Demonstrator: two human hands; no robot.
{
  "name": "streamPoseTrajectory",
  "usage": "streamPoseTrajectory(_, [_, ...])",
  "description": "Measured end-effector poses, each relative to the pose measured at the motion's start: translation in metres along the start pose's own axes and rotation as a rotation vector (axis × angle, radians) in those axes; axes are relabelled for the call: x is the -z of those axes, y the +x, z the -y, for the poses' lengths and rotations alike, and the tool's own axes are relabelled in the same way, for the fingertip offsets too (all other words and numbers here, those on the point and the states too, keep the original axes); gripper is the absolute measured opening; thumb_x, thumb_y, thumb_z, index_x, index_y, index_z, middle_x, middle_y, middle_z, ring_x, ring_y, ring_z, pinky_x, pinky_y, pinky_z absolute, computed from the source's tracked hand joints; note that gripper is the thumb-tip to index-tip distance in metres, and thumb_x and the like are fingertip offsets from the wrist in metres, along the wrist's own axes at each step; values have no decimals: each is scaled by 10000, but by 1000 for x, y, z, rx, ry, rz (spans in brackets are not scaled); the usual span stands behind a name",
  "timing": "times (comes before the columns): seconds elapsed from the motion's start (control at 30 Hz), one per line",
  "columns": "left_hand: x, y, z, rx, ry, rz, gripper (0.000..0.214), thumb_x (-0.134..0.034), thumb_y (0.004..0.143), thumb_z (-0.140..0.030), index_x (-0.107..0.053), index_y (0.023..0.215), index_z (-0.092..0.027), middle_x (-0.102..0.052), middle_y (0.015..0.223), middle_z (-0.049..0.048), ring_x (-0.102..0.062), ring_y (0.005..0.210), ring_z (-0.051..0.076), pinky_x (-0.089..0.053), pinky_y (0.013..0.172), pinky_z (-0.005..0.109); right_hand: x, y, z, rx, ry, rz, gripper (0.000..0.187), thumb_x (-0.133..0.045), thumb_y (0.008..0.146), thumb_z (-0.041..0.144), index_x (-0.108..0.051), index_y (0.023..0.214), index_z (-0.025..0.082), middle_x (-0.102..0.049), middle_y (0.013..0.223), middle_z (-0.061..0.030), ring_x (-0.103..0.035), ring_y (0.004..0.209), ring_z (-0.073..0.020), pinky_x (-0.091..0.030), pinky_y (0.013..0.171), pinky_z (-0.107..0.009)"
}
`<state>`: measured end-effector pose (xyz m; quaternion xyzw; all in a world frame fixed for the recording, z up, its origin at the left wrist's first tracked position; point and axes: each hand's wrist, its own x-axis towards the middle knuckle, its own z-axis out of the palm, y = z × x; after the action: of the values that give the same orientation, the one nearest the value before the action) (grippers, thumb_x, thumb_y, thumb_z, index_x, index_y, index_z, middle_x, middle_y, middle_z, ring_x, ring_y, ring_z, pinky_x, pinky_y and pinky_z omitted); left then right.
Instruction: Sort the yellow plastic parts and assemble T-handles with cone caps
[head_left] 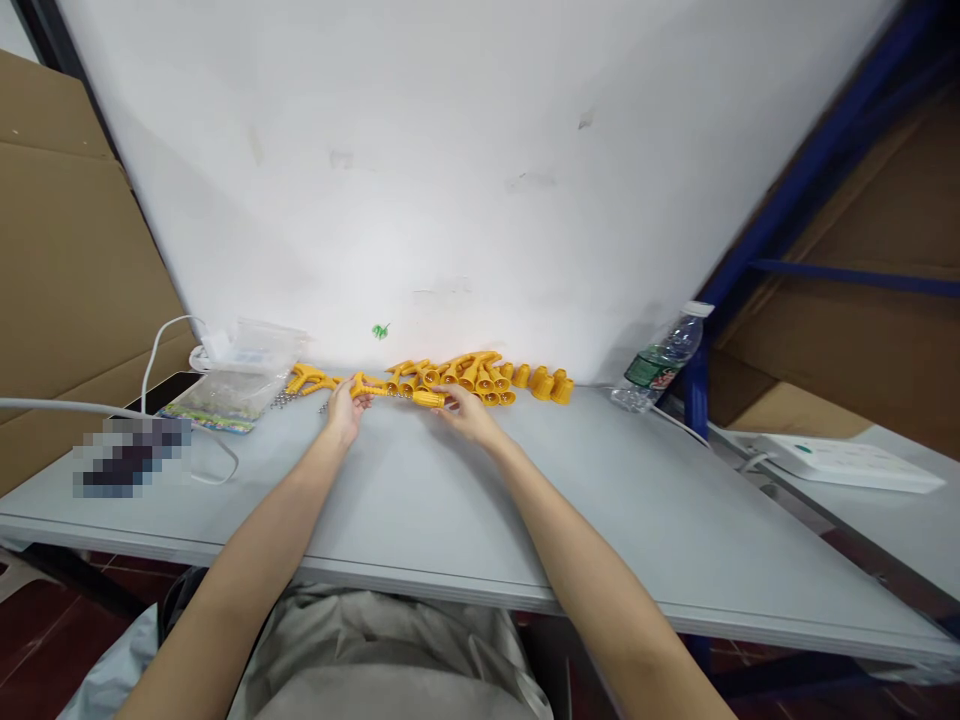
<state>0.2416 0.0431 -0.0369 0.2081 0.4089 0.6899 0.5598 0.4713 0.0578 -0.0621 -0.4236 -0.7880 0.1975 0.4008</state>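
Note:
My left hand [345, 411] is closed round a yellow T-shaped plastic handle [368, 386] with a metal spiral [399, 394] on its end, like a corkscrew. My right hand [466, 413] grips a ribbed yellow cap [428, 398]. The spiral points at the cap's end; whether they touch is hard to tell. Left of my left hand lie similar yellow corkscrews [306, 378] with their spirals outward. Behind both hands is a pile of yellow pieces [469, 372], several with round open ends facing me. Separate yellow caps [541, 382] stand to the right of the pile.
At the left are a clear plastic bag [240, 395], a dark flat device [171, 390] and a white cable [152, 365]. A plastic bottle [661, 365] leans at the right by a blue post. A white power strip [840, 460] sits farther right. The white wall [480, 180] borders the table's back.

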Motion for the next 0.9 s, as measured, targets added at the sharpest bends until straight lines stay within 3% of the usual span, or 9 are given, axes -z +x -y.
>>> streamPoseTrajectory(0.43, [-2, -3, 0, 4, 23, 4, 217, -442, 856, -115, -576, 1028, -125, -651, 623, 20, -558, 463, 103, -401, 501, 214, 1, 1, 5, 64, 5, -26, 388, -638, 813, 230, -626, 1200, 194, -661, 1217, -107, -644, 1038, -221, -531, 897, -393])
streamPoseTrajectory(0.7, [-7, -10, 5, 9, 75, 182, 248, -473, 884, -133, -549, 1118, -164, -695, 772, 52, -628, 575, 121, -451, 575, 234, -1, -1, 16, 22, -23, -35, 448, -654, 824, 314, -604, 1250, 184, -672, 1160, -122, -658, 940, -218, -539, 865, -391])
streamPoseTrajectory(0.9, [-8, -13, 3, 28, 80, 231, 333, -511, 881, -129, -549, 1204, -201, -707, 909, 75, -665, 696, 135, -492, 654, 258, 1, 0, 13, -9, 129, -52, 456, -696, 795, 341, -620, 1221, 196, -670, 1153, -115, -658, 956, -217, -535, 883, -403])
